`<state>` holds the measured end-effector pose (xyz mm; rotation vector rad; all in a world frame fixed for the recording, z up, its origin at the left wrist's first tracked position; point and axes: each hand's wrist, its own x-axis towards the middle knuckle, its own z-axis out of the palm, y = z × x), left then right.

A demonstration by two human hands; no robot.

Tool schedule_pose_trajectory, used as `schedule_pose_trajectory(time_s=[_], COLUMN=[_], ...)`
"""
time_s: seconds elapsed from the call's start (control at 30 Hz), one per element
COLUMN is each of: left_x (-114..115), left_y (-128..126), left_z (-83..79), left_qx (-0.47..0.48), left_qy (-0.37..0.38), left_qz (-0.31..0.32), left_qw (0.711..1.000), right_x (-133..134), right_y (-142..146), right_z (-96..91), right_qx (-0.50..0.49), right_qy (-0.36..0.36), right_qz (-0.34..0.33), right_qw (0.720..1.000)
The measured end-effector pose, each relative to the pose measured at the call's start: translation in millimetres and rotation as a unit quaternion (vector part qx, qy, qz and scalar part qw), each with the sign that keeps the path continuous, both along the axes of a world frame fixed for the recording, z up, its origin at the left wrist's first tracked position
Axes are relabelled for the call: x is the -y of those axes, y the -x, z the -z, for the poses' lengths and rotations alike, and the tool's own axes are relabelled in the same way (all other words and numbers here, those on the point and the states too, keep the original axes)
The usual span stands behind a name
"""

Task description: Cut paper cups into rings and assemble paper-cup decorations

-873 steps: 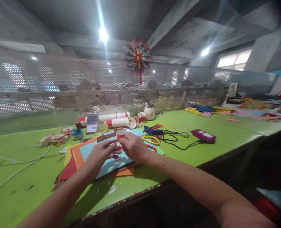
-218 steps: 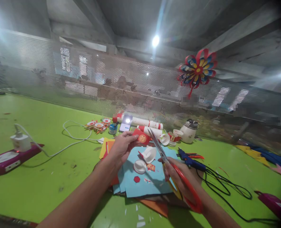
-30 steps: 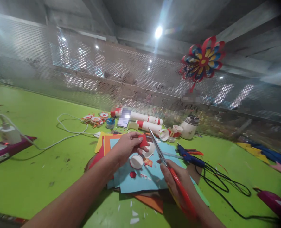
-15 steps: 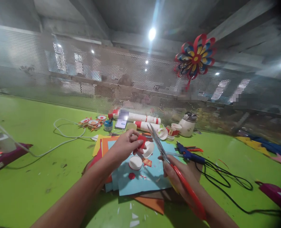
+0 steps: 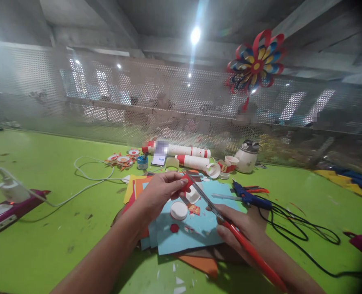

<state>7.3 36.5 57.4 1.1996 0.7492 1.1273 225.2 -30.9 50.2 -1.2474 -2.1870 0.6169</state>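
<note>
My left hand [image 5: 165, 188] pinches a small piece of red paper [image 5: 186, 182] between thumb and fingers. My right hand [image 5: 234, 222] is closed round a pair of scissors with red handles [image 5: 248, 247], whose blades reach up to the red paper's edge. Below the hands lies a stack of coloured paper with a light blue sheet [image 5: 168, 245] on top. A white round lid [image 5: 178, 210], a red hexagonal piece [image 5: 174, 228], a printed red-orange scrap [image 5: 194, 209] and a white paper cup [image 5: 194, 195] rest on that sheet, the cup partly hidden behind the blades.
A blue glue gun [image 5: 251, 198] with a black cord lies to the right. Behind the paper are a phone [image 5: 159, 155], stacked paper cups [image 5: 193, 161], a blue jar [image 5: 142, 162] and a white kettle-shaped bottle [image 5: 247, 157]. At left sits a purple power strip [image 5: 18, 212]. A paper flower [image 5: 256, 65] hangs above.
The scissors have swung left and down, bringing their blades to the red paper. My left hand still pinches the paper. The whole view has shifted slightly.
</note>
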Motion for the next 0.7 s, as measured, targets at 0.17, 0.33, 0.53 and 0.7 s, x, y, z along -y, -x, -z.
schedule_pose_trajectory(time_s=[0.17, 0.33, 0.53, 0.7], left_x=[0.3, 1.6, 2.7, 2.2], left_y=[0.4, -0.9, -1.3, -0.7], left_z=[1.1, -0.2, -2.8, -2.2], left_qx=[-0.020, -0.019, -0.030, -0.030], left_qy=[-0.020, -0.021, -0.015, -0.009], left_qz=[-0.001, -0.006, -0.007, -0.007], left_qw=[1.000, 1.000, 0.999, 0.999], right_x=[2.0, 4.0, 5.0, 5.3], right_y=[0.8, 3.3, 4.1, 5.8], right_z=[-2.7, -2.9, -2.0, -0.2], right_qx=[0.001, 0.006, 0.025, 0.044], right_qy=[-0.011, -0.024, -0.013, -0.021], right_qz=[-0.011, 0.004, 0.017, 0.034], right_qw=[1.000, 1.000, 0.999, 0.998])
